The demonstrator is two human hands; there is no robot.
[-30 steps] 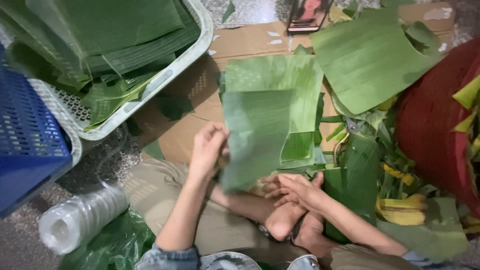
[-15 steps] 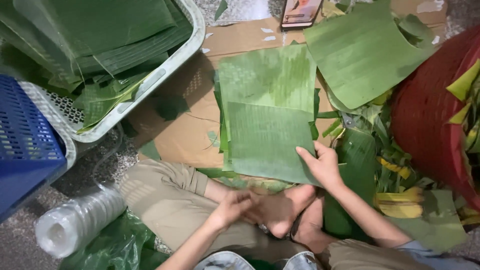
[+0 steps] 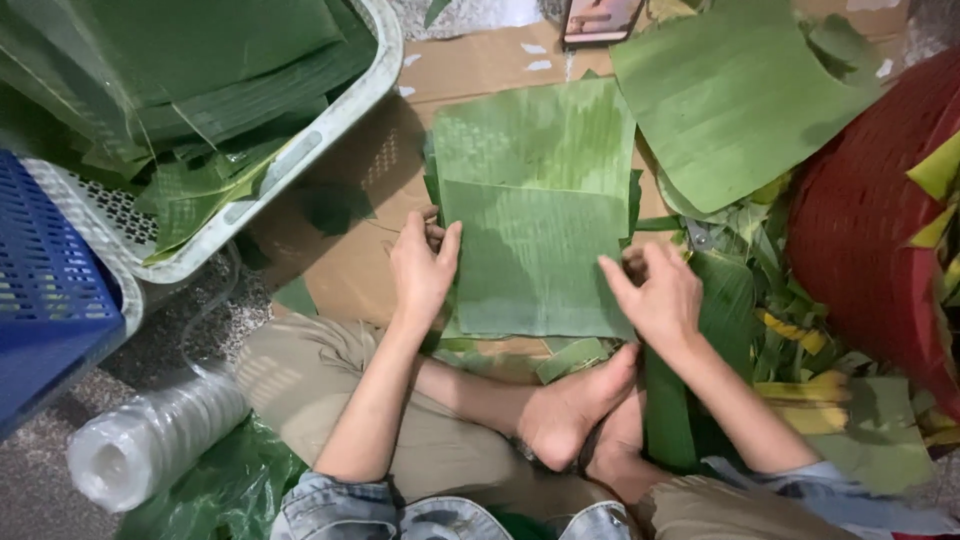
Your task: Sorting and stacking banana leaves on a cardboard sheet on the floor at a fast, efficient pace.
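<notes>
Matt ribbed leaf sheet (image 3: 535, 260) on cardboard (image 3: 350, 250)

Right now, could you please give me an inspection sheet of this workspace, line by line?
Surface: flattened brown cardboard on a speckled floor.
Job's things: cut rectangular leaf piece lying flat on a stack of similar leaf pieces.
Clutter: a large loose leaf, leaf trimmings and yellowed strips at the right.
Hands: left hand rests on the top piece's left edge; right hand touches its right edge; both open.
Cables: nothing seen.
Surroundings: white basket of leaves, blue crate, red basket, roll of clear plastic, phone at the top edge.
</notes>
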